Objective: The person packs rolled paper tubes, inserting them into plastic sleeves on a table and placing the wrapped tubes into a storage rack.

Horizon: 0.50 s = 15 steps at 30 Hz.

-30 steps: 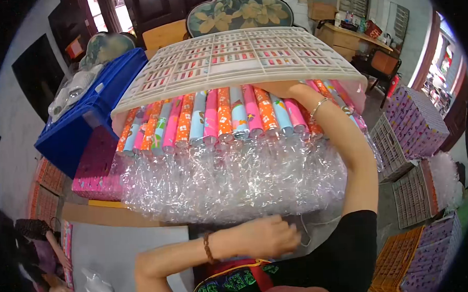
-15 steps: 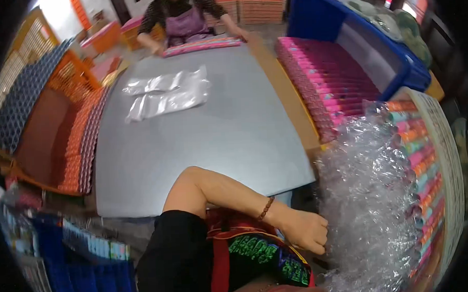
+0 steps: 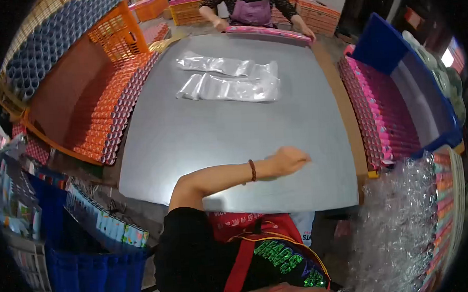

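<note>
My left hand (image 3: 288,161) is over the near part of the grey tabletop (image 3: 233,135), its fingers curled in and pointing right. What they hold, if anything, is hidden. A dark beaded bracelet (image 3: 253,170) circles that wrist. Farther up the table lie two flat piles of clear plastic bags (image 3: 229,87), apart from my hand. My right hand is out of view. Across the table, a co-worker in a purple apron (image 3: 251,13) has both hands at the ends of a row of pink patterned tubes (image 3: 270,32) along the far edge.
On the left, an orange crate (image 3: 125,33) holds orange tubes (image 3: 99,120), with grey-blue tubes (image 3: 45,60) above. At right, a blue bin (image 3: 422,91) holds pink tubes (image 3: 381,113). Clear wrapped packs (image 3: 394,222) stand near right; a blue container (image 3: 98,272) is near left.
My left hand has moved from beside the clear packs on the right to above the tabletop. The view has turned, so the table appears farther right.
</note>
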Each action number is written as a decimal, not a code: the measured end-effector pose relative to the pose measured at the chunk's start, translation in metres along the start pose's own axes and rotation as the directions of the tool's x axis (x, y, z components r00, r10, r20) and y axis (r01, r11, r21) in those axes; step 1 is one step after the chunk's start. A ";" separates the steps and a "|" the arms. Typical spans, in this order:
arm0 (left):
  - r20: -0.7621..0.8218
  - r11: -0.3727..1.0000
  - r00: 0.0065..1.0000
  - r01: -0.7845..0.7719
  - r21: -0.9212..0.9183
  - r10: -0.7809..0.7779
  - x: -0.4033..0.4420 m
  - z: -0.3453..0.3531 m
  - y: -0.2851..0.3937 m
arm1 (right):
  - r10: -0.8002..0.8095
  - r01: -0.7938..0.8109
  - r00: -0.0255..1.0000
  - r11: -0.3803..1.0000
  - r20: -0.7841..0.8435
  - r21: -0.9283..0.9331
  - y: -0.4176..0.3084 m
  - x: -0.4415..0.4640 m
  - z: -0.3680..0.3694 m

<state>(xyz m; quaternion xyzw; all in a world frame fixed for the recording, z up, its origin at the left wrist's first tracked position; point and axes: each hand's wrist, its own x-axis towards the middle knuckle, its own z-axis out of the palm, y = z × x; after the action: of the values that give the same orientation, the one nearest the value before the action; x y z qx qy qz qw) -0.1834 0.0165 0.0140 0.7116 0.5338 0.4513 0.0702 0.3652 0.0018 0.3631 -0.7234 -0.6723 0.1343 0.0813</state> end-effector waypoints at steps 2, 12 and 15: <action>-0.148 0.946 0.935 0.317 -0.063 -0.323 0.004 -0.038 -0.030 | -0.246 0.245 0.969 0.969 -0.014 -0.037 -0.030 0.027 0.024; -0.545 0.488 0.638 0.769 0.412 -0.545 0.005 -0.141 -0.202 | -0.961 0.992 0.020 0.053 0.277 0.112 -0.388 0.134 0.247; -0.489 0.461 0.709 0.703 0.541 -0.508 -0.002 -0.136 -0.222 | -0.949 0.978 -0.210 -0.205 0.236 0.043 -0.478 0.154 0.362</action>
<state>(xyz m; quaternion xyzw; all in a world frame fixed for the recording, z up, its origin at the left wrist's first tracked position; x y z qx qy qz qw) -0.4355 0.0566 -0.0375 0.3776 0.8846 0.2481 -0.1154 -0.1902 0.1719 0.1485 0.0739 -0.9960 0.0341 0.0360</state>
